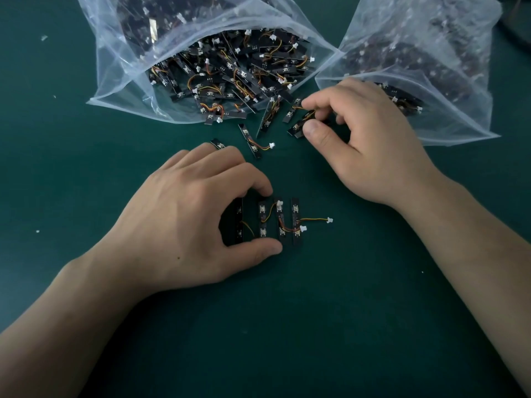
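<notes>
Black strip (296,129) pinched between right hand (370,145) thumb and forefinger, slanted, beyond and right of lengthwise row (280,225) braced between left hand (186,214) thumb and forefinger.

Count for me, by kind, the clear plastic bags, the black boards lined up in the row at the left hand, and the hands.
Clear plastic bags: 2
Black boards in the row: 4
Hands: 2, the left hand gripping the row, the right hand pinching a loose board
Total: 8
</notes>
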`<action>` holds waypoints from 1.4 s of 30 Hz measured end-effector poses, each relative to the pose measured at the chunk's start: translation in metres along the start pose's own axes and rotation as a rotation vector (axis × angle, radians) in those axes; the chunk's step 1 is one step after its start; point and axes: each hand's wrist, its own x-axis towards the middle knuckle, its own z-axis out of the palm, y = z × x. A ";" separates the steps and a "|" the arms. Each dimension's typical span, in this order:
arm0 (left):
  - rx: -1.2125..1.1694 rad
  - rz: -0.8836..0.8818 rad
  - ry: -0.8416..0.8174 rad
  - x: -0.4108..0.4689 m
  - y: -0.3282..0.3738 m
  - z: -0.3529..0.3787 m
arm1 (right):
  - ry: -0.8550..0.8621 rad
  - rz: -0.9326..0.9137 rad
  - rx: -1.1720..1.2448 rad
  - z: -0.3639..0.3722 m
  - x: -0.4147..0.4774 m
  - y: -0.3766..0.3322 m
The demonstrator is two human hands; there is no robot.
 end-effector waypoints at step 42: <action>-0.080 -0.407 0.244 0.008 -0.019 -0.009 | 0.043 -0.065 0.009 0.000 0.000 -0.002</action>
